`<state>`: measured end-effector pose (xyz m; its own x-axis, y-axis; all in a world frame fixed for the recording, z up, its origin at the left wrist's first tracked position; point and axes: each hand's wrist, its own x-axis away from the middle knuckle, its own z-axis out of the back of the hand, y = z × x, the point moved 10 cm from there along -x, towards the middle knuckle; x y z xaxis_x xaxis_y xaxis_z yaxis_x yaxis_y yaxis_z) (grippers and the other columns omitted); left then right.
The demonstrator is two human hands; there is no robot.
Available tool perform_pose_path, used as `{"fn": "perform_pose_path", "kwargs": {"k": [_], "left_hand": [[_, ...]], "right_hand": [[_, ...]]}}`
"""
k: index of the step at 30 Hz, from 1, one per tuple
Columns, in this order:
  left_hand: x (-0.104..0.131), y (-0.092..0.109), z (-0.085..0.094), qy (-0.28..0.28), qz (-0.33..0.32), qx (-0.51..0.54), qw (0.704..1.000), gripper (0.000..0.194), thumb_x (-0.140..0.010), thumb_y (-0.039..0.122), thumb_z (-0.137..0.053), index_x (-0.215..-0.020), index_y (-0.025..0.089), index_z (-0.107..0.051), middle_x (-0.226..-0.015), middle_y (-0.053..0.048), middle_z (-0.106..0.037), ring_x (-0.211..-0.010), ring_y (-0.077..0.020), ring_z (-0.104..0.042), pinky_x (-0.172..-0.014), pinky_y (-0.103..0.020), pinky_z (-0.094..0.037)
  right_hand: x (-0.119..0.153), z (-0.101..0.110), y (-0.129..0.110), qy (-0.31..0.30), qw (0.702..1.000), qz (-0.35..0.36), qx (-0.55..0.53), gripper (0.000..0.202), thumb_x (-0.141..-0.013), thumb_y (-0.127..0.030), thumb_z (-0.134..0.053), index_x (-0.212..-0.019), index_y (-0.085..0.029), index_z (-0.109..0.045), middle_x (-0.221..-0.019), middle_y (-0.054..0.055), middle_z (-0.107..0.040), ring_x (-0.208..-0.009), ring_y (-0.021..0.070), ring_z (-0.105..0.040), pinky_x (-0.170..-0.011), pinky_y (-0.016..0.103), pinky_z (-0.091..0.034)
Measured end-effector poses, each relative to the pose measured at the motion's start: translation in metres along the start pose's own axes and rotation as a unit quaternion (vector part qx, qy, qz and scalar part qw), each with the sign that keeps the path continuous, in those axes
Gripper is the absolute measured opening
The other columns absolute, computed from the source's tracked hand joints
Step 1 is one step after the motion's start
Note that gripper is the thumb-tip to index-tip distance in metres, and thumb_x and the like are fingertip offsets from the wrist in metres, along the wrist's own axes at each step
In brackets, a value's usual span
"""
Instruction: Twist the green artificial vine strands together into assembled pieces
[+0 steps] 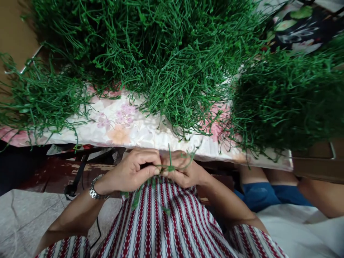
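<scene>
Close to my body, at the table's front edge, my left hand (137, 169) and my right hand (184, 170) meet, fingertips nearly touching. Both are closed in a pinch on a thin, branched green stem (170, 157) that looks like an artificial plant piece. One shoot of it points up between the hands, and another bends off to the right over my right hand. The parts between my fingertips are hidden. A few loose green bits (136, 199) hang or lie against my striped clothing below the hands.
A large heap of green stems (161, 53) covers the flowered tablecloth (119, 133), with smaller piles at the left (48, 100) and right (282, 104). Cardboard (13, 32) stands at the far left. Another person's legs in blue shorts (259, 193) are at my right.
</scene>
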<state>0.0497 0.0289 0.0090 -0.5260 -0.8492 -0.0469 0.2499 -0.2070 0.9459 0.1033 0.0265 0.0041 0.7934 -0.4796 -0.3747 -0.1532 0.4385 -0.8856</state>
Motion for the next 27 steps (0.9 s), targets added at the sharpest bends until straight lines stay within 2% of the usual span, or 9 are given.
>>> {"fn": "perform_pose_path", "kwargs": {"k": [5, 8, 10, 14, 16, 18, 21, 24, 27], "left_hand": [[0.002, 0.017, -0.01, -0.079, -0.035, 0.134, 0.987, 0.02, -0.084, 0.022, -0.05, -0.066, 0.017, -0.054, -0.061, -0.002, -0.052, -0.056, -0.0115, -0.046, -0.053, -0.024, -0.036], [0.002, 0.019, -0.013, -0.09, -0.038, 0.184, 0.978, 0.024, -0.085, 0.028, -0.051, -0.063, 0.017, -0.054, -0.058, -0.002, -0.05, -0.055, -0.013, -0.047, -0.051, -0.025, -0.037], [-0.001, 0.015, -0.006, -0.041, -0.038, 0.197, 0.979, 0.024, -0.084, 0.029, -0.054, -0.063, 0.017, -0.053, -0.056, -0.002, -0.048, -0.054, -0.0126, -0.046, -0.05, -0.024, -0.036], [-0.012, 0.001, 0.014, 0.127, -0.008, 0.143, 0.981, 0.011, -0.081, 0.019, -0.058, -0.07, 0.018, -0.059, -0.062, 0.0, -0.049, -0.056, -0.0099, -0.046, -0.05, -0.02, -0.035], [-0.019, -0.002, 0.012, 0.163, 0.011, 0.127, 0.978, 0.008, -0.082, 0.018, -0.057, -0.075, 0.018, -0.061, -0.066, 0.001, -0.049, -0.055, -0.0082, -0.044, -0.049, -0.019, -0.034], [-0.028, -0.001, 0.006, 0.172, 0.014, 0.129, 0.977, 0.008, -0.083, 0.019, -0.057, -0.075, 0.017, -0.06, -0.069, 0.001, -0.049, -0.055, -0.007, -0.043, -0.049, -0.019, -0.033], [-0.037, 0.008, 0.005, 0.202, -0.024, 0.103, 0.974, 0.009, -0.083, 0.017, -0.055, -0.075, 0.017, -0.058, -0.071, 0.001, -0.048, -0.061, -0.0083, -0.045, -0.054, -0.02, -0.036], [-0.039, 0.022, 0.004, 0.226, -0.073, 0.021, 0.971, 0.01, -0.083, 0.01, -0.054, -0.076, 0.017, -0.056, -0.071, 0.001, -0.049, -0.069, -0.0099, -0.048, -0.061, -0.021, -0.038], [-0.039, 0.034, -0.001, 0.232, -0.114, -0.046, 0.965, 0.014, -0.082, 0.005, -0.051, -0.078, 0.017, -0.055, -0.071, 0.001, -0.049, -0.069, -0.0102, -0.049, -0.063, -0.022, -0.039]], "right_hand": [[0.0, -0.007, -0.012, -0.012, 0.993, 0.032, -0.111, 0.032, -0.091, -0.036, -0.047, -0.066, -0.016, -0.052, -0.06, 0.002, -0.055, -0.058, 0.0087, -0.051, -0.061, 0.02, -0.043], [0.004, -0.011, -0.015, -0.026, 0.99, 0.037, -0.131, 0.037, -0.09, -0.041, -0.046, -0.066, -0.015, -0.054, -0.061, 0.004, -0.058, -0.061, 0.0091, -0.055, -0.062, 0.019, -0.045], [0.007, -0.003, -0.009, 0.002, 0.992, 0.01, -0.127, 0.034, -0.09, -0.039, -0.047, -0.07, -0.014, -0.055, -0.064, 0.004, -0.058, -0.06, 0.0088, -0.055, -0.06, 0.019, -0.045], [0.019, 0.039, 0.009, 0.149, 0.982, -0.104, -0.045, 0.029, -0.091, -0.036, -0.046, -0.079, -0.012, -0.056, -0.066, 0.001, -0.055, -0.056, 0.007, -0.049, -0.054, 0.017, -0.04], [0.024, 0.057, 0.007, 0.196, 0.972, -0.131, 0.016, 0.027, -0.091, -0.036, -0.046, -0.079, -0.013, -0.055, -0.065, -0.001, -0.052, -0.057, 0.0071, -0.046, -0.055, 0.018, -0.037], [0.028, 0.069, 0.004, 0.231, 0.959, -0.149, 0.061, 0.025, -0.091, -0.034, -0.046, -0.078, -0.014, -0.054, -0.065, -0.002, -0.048, -0.058, 0.0076, -0.043, -0.056, 0.018, -0.035], [0.03, 0.071, 0.003, 0.232, 0.957, -0.165, 0.056, 0.024, -0.091, -0.035, -0.045, -0.081, -0.015, -0.054, -0.065, -0.002, -0.046, -0.059, 0.0085, -0.042, -0.057, 0.019, -0.035], [0.028, 0.063, 0.005, 0.2, 0.967, -0.161, -0.007, 0.027, -0.091, -0.039, -0.046, -0.082, -0.014, -0.054, -0.066, -0.002, -0.045, -0.06, 0.0085, -0.041, -0.058, 0.02, -0.035], [0.03, 0.062, 0.01, 0.203, 0.963, -0.161, -0.07, 0.033, -0.088, -0.045, -0.049, -0.081, -0.014, -0.055, -0.069, -0.001, -0.046, -0.061, 0.0086, -0.04, -0.058, 0.02, -0.036]]}}
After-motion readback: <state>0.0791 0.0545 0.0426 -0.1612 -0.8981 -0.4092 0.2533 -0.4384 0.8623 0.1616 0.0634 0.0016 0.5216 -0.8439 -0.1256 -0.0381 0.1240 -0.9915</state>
